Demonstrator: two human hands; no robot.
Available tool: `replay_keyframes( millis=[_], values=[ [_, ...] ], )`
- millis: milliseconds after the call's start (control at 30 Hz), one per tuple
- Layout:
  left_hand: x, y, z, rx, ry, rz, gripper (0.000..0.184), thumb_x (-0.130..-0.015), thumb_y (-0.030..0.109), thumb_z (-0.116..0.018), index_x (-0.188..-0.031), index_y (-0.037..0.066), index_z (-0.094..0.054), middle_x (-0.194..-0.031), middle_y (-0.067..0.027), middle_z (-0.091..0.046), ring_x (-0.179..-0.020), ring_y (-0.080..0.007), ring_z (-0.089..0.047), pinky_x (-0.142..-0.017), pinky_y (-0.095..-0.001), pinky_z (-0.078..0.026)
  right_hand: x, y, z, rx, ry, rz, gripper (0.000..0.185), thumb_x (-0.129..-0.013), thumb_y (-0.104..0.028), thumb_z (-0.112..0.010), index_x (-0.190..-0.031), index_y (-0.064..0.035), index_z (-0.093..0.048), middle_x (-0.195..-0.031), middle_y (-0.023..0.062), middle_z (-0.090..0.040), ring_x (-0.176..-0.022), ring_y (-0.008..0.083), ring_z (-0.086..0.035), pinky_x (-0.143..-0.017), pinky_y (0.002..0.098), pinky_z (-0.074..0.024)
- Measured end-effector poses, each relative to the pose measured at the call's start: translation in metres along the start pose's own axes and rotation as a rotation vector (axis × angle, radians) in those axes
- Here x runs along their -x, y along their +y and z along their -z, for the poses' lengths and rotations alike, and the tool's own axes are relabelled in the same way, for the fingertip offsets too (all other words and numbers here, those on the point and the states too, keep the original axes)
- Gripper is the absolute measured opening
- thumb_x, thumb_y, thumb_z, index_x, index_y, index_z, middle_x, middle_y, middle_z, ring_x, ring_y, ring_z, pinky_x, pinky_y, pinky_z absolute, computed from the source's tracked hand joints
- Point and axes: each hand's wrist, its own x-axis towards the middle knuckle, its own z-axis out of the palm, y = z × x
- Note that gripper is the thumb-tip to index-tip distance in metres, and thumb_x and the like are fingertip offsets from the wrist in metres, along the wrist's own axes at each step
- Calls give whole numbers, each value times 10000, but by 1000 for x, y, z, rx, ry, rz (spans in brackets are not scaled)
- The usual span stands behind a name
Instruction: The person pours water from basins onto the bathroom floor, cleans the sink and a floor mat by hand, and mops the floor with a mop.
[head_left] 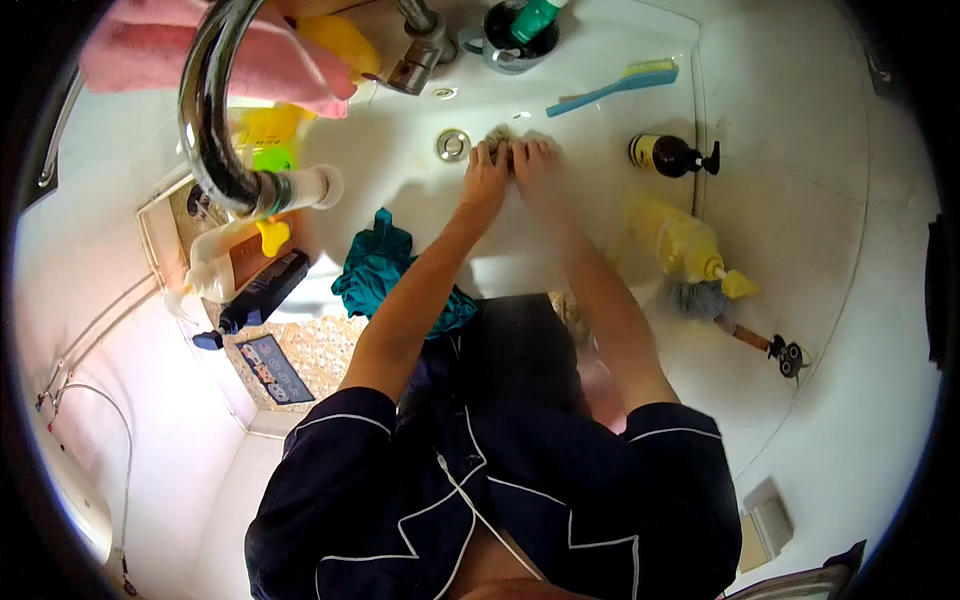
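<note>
Both my hands are together in the white sink (400,185), just right of the drain (453,146). My left hand (486,175) has its fingers closed on a small bunched grey-brown cloth (499,136). Close beside it, my right hand (533,162) presses its curled fingers on the same cloth; that forearm is partly blurred. Most of the cloth is covered by my fingers, so whether it is a rag or a sock cannot be made out. A crumpled teal cloth (375,265) hangs over the sink's front edge beside my left forearm.
A curved chrome faucet (205,120) arches over the left side. Behind stand a cup (510,50) and a blue brush (610,88). On the right are a dark pump bottle (660,155) and a yellow bottle (690,245); more bottles, including a black one (265,292), line the left.
</note>
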Motion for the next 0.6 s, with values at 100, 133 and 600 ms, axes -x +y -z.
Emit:
replay_keyframes(
  millis=[100, 133, 600],
  values=[
    [-29, 3, 21, -166, 271, -204, 449, -690, -14, -566, -1134, -17, -501, -1107, -170, -452, -1030, -315, -443, -894, -375, -404, -33, 8, 8, -93, 341, -52, 270, -771, -56, -546, -1038, -26, -517, -1016, 134, -506, -952, 279, -491, -795, 373, -429],
    [-37, 0, 21, -172, 278, -207, 449, -690, -14, -566, -1134, -17, -501, -1107, -170, -452, -1030, -315, -443, -894, -375, -404, -41, 10, 9, -93, 351, -49, 270, -771, -56, -546, -1038, -26, -517, -1016, 134, -506, -952, 279, -491, -795, 373, -429],
    [36, -21, 39, -317, -396, -50, 205, -719, 127, -594, -903, 42, -625, -983, -123, -555, -993, -286, -503, -801, -388, -467, 24, -28, -14, -487, -21, 212, 180, -692, -78, -587, -862, -23, -574, -902, 128, -527, -918, 311, -495, -807, 400, -434]
  ],
)
